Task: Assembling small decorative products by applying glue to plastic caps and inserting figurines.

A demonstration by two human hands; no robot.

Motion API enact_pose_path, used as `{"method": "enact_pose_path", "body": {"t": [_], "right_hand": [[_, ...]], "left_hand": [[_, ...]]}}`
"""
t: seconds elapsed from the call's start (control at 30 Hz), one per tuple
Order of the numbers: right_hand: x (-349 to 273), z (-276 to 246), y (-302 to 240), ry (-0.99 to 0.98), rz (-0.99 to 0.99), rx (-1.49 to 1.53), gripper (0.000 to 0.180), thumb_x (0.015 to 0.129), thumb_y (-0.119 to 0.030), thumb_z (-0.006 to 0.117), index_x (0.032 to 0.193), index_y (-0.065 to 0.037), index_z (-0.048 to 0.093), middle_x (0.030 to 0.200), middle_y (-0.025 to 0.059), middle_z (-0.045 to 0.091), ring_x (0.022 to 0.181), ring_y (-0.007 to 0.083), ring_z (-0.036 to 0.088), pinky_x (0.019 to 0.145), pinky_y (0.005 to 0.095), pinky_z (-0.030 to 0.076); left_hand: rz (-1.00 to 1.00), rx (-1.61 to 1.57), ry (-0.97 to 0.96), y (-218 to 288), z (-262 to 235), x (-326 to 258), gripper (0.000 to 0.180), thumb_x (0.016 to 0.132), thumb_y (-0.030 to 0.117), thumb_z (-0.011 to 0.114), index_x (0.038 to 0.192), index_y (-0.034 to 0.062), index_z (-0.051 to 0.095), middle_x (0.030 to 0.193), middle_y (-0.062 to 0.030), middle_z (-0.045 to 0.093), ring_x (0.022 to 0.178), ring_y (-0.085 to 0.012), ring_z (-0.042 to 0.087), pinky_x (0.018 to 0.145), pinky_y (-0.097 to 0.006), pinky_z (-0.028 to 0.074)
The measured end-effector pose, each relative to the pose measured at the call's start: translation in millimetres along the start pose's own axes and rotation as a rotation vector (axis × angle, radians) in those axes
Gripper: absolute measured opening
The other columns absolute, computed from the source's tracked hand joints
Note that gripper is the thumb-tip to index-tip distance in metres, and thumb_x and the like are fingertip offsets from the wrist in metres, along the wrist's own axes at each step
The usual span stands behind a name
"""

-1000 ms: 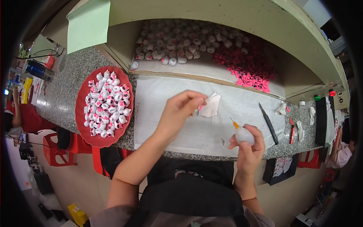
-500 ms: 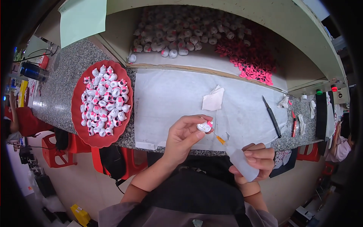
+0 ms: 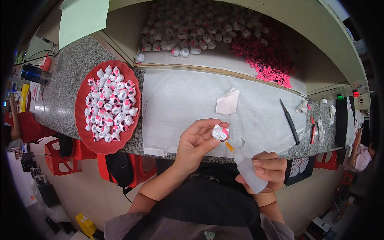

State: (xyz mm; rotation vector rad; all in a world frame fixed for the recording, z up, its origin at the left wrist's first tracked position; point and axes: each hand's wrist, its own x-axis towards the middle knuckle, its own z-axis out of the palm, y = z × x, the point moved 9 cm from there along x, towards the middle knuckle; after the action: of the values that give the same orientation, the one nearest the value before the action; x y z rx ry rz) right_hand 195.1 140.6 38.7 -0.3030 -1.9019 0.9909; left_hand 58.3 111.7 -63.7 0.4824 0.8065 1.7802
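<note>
Between the thumb and fingers of my left hand [image 3: 196, 140] is a small white and pink cat-head figurine [image 3: 219, 132], held above the table's front edge. My right hand [image 3: 269, 170] is wrapped around a translucent squeeze bottle [image 3: 250, 172], tilted up to the left. Its orange needle tip [image 3: 229, 147] is at the lower right of the figurine; whether the needle touches it I cannot tell. A red scalloped tray [image 3: 82, 132] to the left bears a heap of similar white and pink figurines [image 3: 108, 102].
White paper [image 3: 172, 104] covers the worktop, with a folded tissue [image 3: 227, 102] on it. A black craft knife [image 3: 289, 122] and a red pen-like tool [image 3: 313, 132] lie to the right. The shelf holds many white pieces [image 3: 184, 36] and pink pieces [image 3: 274, 70].
The bottle has moved up and left, bringing its orange tip closer to the figurine. In my left hand the figurine has turned, showing more of its pink part.
</note>
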Motion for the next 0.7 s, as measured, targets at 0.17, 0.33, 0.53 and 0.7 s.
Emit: {"method": "enact_pose_path", "body": {"t": [0.17, 0.33, 0.53, 0.7], "right_hand": [[2.8, 5.1, 0.0, -0.092, -0.003, -0.073, 0.043, 0.059, -0.012, 0.075, 0.086, -0.010, 0.042, 0.083, 0.0055, 0.043, 0.062, 0.0159, 0.045, 0.052, 0.0260, 0.043], [2.2, 1.9, 1.0, -0.025, -0.027, -0.064, 0.043, 0.059, -0.012, 0.075, 0.086, -0.010, 0.042, 0.084, 0.0054, 0.043, 0.060, 0.0153, 0.044, 0.052, 0.0251, 0.042], [-1.2, -0.8, 1.7, 0.013, -0.016, 0.012, 0.048, 0.051, -0.006, 0.078, 0.090, -0.008, 0.049, 0.088, 0.0073, 0.049, 0.065, 0.0189, 0.051, 0.053, 0.0287, 0.046], [-1.3, 0.0, 2.0, 0.025, -0.012, 0.009, 0.049, 0.051, -0.007, 0.078, 0.090, -0.008, 0.049, 0.088, 0.0071, 0.049, 0.066, 0.0191, 0.051, 0.053, 0.0288, 0.046]], "left_hand": [[0.006, -0.002, 0.009, 1.3, -1.1, -0.1, 0.036, 0.074, 0.003, 0.055, 0.108, 0.0005, 0.043, 0.105, -0.0161, 0.050, 0.092, -0.0180, 0.052, 0.084, -0.035, 0.042], [0.013, -0.004, -0.012, -0.4, -1.3, -0.5, 0.035, 0.074, 0.003, 0.055, 0.107, 0.0005, 0.043, 0.105, -0.0158, 0.050, 0.092, -0.0177, 0.052, 0.084, -0.034, 0.042], [0.003, -0.053, -0.073, -3.5, 2.3, -0.7, 0.034, 0.076, -0.006, 0.049, 0.109, -0.0020, 0.042, 0.109, -0.0165, 0.049, 0.102, -0.0189, 0.048, 0.088, -0.030, 0.037], [0.028, -0.017, -0.085, -1.5, 4.0, -2.1, 0.035, 0.075, -0.008, 0.049, 0.109, -0.0025, 0.042, 0.109, -0.0158, 0.049, 0.103, -0.0190, 0.047, 0.088, -0.030, 0.037]]}}
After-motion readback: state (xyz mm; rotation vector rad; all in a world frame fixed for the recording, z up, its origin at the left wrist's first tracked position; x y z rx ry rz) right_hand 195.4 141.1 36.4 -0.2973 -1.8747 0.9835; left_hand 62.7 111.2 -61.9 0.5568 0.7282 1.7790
